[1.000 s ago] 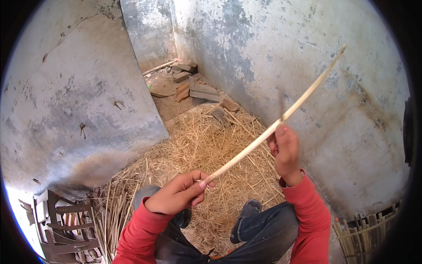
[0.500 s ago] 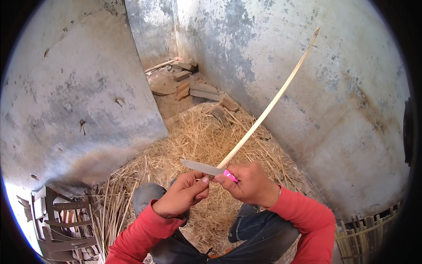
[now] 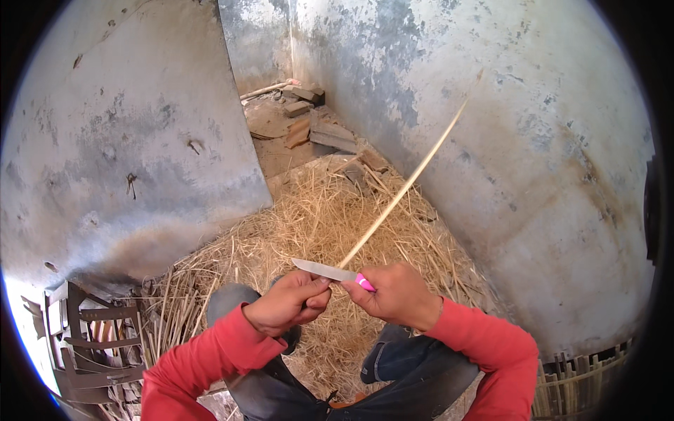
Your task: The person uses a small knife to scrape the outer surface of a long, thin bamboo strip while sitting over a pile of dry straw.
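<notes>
A long pale strip, seemingly split bamboo (image 3: 411, 184), slants up to the right from between my hands and tapers toward its far end. My left hand (image 3: 289, 303) is closed, pinching the strip's near end between thumb and fingers. In my right hand (image 3: 399, 295) is a knife (image 3: 326, 269) with a pink handle, gripped in the closed fingers. Its blade points left and lies across the strip, just above my left fingertips. The thumb of my right hand sits close to the blade's base, by the strip.
Straw-like shavings (image 3: 326, 200) cover the floor before my bent legs. Long thin strips (image 3: 179, 305) lie at the left, beside a dark slatted frame (image 3: 98, 337). Bricks and rubble (image 3: 316, 126) sit in the far corner. A slatted basket-like piece (image 3: 579, 386) stands at lower right.
The strip has turned so that its narrower side shows, and its far end sits lower and further left. Both hands keep their holds, and the view has shifted slightly.
</notes>
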Demonstrator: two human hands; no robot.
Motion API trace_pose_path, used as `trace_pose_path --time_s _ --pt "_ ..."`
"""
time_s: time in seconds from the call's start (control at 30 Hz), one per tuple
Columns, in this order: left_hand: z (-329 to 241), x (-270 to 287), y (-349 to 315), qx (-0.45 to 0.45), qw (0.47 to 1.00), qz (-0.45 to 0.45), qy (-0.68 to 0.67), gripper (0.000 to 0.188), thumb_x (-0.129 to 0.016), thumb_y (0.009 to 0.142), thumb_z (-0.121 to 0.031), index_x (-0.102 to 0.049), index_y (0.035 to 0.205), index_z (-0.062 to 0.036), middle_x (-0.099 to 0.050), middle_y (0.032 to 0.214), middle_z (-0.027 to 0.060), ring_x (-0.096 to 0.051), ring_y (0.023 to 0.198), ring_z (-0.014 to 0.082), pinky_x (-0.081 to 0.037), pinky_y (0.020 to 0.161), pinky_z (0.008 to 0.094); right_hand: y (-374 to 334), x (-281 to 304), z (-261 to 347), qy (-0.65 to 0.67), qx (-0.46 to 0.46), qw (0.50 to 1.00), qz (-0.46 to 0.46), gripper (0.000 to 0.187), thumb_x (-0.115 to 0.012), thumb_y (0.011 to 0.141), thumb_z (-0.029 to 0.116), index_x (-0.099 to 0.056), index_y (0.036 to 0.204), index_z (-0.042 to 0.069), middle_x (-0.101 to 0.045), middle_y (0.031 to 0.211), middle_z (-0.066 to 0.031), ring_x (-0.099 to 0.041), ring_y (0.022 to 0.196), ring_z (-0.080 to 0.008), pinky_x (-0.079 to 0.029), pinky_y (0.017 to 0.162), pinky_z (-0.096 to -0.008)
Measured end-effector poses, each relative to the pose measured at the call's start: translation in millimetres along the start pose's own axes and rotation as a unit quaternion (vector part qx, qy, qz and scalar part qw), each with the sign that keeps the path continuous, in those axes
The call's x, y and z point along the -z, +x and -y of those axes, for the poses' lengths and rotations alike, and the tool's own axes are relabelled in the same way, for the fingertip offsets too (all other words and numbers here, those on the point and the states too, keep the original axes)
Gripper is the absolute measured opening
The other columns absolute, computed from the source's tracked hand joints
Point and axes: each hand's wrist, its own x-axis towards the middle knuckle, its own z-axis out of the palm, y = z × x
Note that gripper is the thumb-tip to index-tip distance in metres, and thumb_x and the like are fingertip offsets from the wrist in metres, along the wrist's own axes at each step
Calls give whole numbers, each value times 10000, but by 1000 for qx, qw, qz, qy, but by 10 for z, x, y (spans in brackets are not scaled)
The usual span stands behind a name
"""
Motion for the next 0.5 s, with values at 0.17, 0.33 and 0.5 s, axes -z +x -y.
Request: trace_pose_path --time_s 0.17,0.33,0.5 --pt "84 -167 -39 -3 991 -36 -127 258 -356 1118 -296 -512 1099 -92 -390 641 -34 -302 429 68 -247 416 213 2 23 9 7 -47 998 30 521 -615 946 498 -652 675 55 -610 577 -177 -620 506 -377 -489 480 -471" --pt "45 -271 -110 -31 988 -24 -151 226 -341 1122 -285 -477 1239 -147 -340 631 -28 -274 430 68 -239 423 210 -24 146 -4 4 -49 999 12 506 -614 946 496 -657 684 65 -604 567 -171 -614 501 -377 -482 474 -468" --pt "78 -438 -203 -80 988 3 -132 282 -355 1120 -260 -440 1369 -158 -322 637 -30 -223 452 61 -218 432 213 -48 191 3 10 -15 999 32 483 -627 947 460 -634 663 69 -599 567 -160 -608 492 -367 -478 467 -458"
